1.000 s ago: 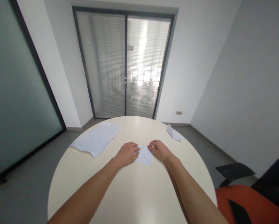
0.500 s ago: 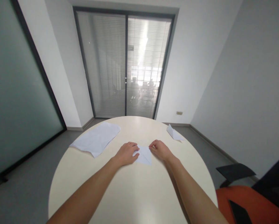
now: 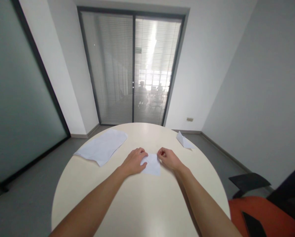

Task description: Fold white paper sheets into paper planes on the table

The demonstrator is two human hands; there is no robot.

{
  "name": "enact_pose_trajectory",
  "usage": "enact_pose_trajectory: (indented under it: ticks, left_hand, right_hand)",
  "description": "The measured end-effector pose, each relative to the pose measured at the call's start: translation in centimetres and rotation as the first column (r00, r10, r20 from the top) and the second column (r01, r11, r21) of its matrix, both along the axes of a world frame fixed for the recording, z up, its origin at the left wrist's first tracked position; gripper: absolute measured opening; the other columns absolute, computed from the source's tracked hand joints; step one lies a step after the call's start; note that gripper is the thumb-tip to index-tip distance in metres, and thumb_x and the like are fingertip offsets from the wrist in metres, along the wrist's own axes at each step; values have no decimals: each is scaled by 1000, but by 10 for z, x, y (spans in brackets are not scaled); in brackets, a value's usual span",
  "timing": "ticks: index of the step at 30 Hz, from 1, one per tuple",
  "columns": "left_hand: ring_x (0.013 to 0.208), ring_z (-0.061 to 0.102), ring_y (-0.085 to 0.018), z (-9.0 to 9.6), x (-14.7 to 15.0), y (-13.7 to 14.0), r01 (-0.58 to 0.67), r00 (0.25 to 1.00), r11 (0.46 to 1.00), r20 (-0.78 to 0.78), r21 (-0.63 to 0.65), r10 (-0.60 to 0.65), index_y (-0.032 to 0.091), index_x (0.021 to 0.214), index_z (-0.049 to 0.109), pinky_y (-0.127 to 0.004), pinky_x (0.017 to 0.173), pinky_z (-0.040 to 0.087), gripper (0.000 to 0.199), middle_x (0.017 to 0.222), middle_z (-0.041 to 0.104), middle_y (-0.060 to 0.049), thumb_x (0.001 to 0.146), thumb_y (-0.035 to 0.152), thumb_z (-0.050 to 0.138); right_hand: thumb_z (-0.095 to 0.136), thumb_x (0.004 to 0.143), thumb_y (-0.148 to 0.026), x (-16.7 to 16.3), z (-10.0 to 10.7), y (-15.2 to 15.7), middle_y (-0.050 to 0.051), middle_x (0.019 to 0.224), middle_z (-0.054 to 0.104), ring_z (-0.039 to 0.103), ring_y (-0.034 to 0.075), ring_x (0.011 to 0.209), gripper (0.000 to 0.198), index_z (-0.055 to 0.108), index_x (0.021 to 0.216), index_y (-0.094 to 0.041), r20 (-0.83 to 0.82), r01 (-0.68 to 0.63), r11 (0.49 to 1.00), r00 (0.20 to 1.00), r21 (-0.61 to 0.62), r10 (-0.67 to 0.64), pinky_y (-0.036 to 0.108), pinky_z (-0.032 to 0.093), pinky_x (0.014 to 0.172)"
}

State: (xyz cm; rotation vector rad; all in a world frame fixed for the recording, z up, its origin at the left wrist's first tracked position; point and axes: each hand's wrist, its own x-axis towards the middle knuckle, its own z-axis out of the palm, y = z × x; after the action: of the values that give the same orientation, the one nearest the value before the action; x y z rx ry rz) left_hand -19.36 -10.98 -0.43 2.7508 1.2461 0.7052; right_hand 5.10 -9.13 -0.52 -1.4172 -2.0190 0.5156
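Observation:
A small white piece of paper (image 3: 152, 165) lies between my two hands, near the middle of the round table. My left hand (image 3: 134, 161) rests on the paper's left side, its thumb spread apart from the fingers. At the upper right corner of the paper, my right hand (image 3: 169, 158) has thumb and fingertips pinched together on the edge. How many layers the paper has cannot be made out.
A large creased white sheet (image 3: 103, 146) lies on the table (image 3: 132, 210) at the far left. Some folded white paper (image 3: 184, 141) stands near the right rim. An orange chair (image 3: 266, 214) with black armrests is beside the table at right.
The diagonal line across the small paper has gone from sight, and its face now looks plain. Both hands have shifted only slightly.

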Motion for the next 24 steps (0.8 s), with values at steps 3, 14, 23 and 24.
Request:
enact_pose_trajectory:
  ticks: [3, 14, 23, 24]
  left_hand:
    - [113, 54, -25, 1, 0, -1, 1, 1000, 1000, 3, 8, -1, 23, 115, 60, -40, 99, 44, 32, 122, 57, -8, 83, 27, 63]
    - [99, 58, -22, -4, 4, 9, -88, 980, 995, 184, 38, 80, 20, 103, 64, -37, 92, 44, 15, 104, 69, -4, 89, 19, 60]
    - [92, 60, -19, -1, 6, 12, -91, 911, 994, 409, 60, 58, 21, 95, 67, -34, 87, 45, 10, 94, 70, -2, 93, 21, 57]
    - [91, 60, -19, -2, 6, 12, -100, 894, 993, 444, 62, 62, 21, 93, 67, -33, 86, 45, 10, 92, 70, -2, 93, 20, 57]
  right_hand:
    - [56, 83, -26, 0, -1, 0, 2, 73, 69, 60, 14, 65, 12, 65, 82, -17, -38, -24, 1000, 999, 3, 24, 23, 43, 61]
    - [58, 86, -33, -5, 5, 2, 2, 82, 69, 64, 17, 79, 20, 62, 99, -19, -232, -135, 986, 961, 94, 154, 30, 49, 78]
    - [62, 87, -45, -11, 1, -2, 4, 91, 69, 63, 17, 79, 42, 62, 118, -17, -298, -161, 987, 941, 19, 159, 30, 50, 74]
    - [62, 87, -46, -11, 1, -2, 5, 92, 69, 63, 18, 80, 40, 64, 114, -17, -276, -184, 983, 944, 6, 179, 29, 49, 73]
